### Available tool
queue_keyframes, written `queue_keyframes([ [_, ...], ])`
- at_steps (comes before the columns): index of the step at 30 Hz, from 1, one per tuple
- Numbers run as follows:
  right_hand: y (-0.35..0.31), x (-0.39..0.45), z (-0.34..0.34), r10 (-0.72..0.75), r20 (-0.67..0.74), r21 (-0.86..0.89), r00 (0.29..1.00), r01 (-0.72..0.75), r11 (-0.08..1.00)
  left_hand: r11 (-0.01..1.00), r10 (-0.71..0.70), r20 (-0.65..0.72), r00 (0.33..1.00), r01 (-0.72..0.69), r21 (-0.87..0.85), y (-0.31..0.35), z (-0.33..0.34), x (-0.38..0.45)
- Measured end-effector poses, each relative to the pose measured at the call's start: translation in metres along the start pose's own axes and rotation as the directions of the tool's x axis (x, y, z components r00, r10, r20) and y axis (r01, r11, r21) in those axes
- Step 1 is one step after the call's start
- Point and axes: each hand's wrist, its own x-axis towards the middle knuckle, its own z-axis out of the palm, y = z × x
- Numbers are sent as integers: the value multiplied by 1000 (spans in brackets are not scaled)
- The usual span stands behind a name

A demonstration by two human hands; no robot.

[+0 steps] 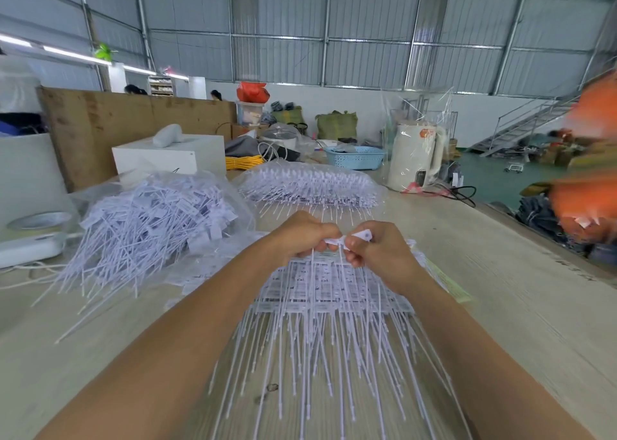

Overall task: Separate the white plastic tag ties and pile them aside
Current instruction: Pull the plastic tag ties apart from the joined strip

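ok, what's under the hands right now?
Under the hands lies a flat sheet of joined white tag ties on the wooden table, tails fanning toward the camera. The forearms cover the sheet's side edges.

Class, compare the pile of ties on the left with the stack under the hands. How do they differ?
The left pile is loose and jumbled, lying on clear plastic; the stack under the hands is flat, with tails parallel. Nobody touches the left pile; the stack sits right below both hands. Both are white plastic ties.

Even daylight is filling the hall, soft shadows only. Tube lights (66,54) left of the kettle (415,154) are glaring. Orange blobs (591,159) right of it are smearing; wide-angle is bending edges.
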Motion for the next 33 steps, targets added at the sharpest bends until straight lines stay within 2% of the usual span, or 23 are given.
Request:
queue_keyframes([
  [2,0,-1,2,-76,-59,-113,995,69,991,992,-70,47,996,75,-104,3,-1,-2],
  [5,3,0,3,-307,-83,-395,948,252,884,919,-202,263,943,276,-282,6,-3,-4],
  [6,5,0,4,-362,-78,-430,929,297,853,892,-215,318,924,318,-321,7,-4,-4],
  [8,7,4,3,-371,-121,-426,921,289,858,877,-185,377,908,326,-352,7,-9,-5],
  [9,8,7,-1,-320,-178,-404,931,227,886,887,-146,395,907,297,-353,7,-11,-6],
  [10,9,10,-10,-228,-267,-321,936,136,937,903,-105,398,912,255,-346,7,-12,-7],
  [11,10,13,-22,-98,-355,-137,930,52,989,927,-77,377,923,206,-315,6,-13,-9],
  [12,9,15,-35,53,-401,134,915,1,991,957,-60,333,941,149,-250,6,-14,-11],
  [13,7,15,-49,182,-382,387,906,-22,922,982,-41,273,961,89,-168,5,-15,-12],
  [14,4,15,-60,258,-332,565,907,-28,824,995,-18,221,975,39,-91,5,-15,-12],
  [16,0,17,-74,300,-235,725,925,-39,687,1000,15,181,983,-15,-6,5,-15,-12],
  [19,-9,13,-71,259,-42,804,965,-121,582,998,45,200,979,-52,32,7,-12,-11],
  [20,-10,10,-64,256,25,777,966,-180,603,996,56,203,978,-68,52,8,-10,-11],
  [22,-11,6,-49,267,133,604,954,-292,742,990,74,210,975,-97,103,10,-7,-12],
  [24,-9,3,-29,251,188,353,950,-303,885,982,84,216,973,-117,148,13,-2,-11],
  [25,-9,1,-20,229,197,280,953,-278,919,979,87,206,975,-122,162,14,0,-11],
  [29,-6,-4,-3,174,188,204,967,-211,956,988,67,120,990,-82,129,18,4,-6],
  [33,-6,-5,-2,102,82,104,991,-110,988,994,26,146,989,-41,103,16,3,-7],
])
